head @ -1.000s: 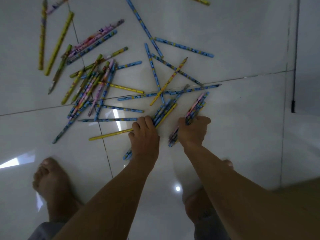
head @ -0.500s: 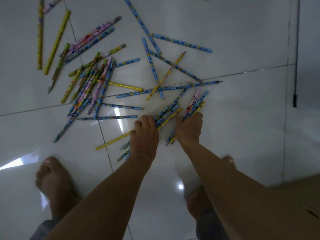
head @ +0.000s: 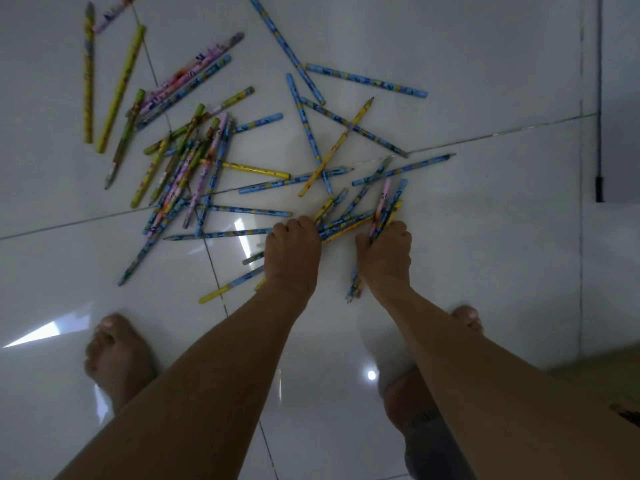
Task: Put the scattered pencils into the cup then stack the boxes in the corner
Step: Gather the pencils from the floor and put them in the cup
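Many patterned pencils (head: 194, 161), blue, yellow, pink and green, lie scattered across the white tiled floor (head: 485, 237). My left hand (head: 292, 254) is closed on a bunch of blue and yellow pencils (head: 346, 223) whose ends stick out on both sides of the fist. My right hand (head: 386, 258) grips a second bunch of pink and blue pencils (head: 389, 202), held against the floor. The two hands sit side by side, a little apart. No cup is in view.
My bare feet (head: 117, 355) stand on the floor below the hands, the right foot (head: 415, 400) partly hidden by my right arm. A brown cardboard box edge (head: 620, 386) shows at the lower right. A dark cable (head: 600, 98) hangs along the right wall.
Both hands have drawn their pencil bundles closer together and slightly towards me. The loose pencils on the floor have not moved.
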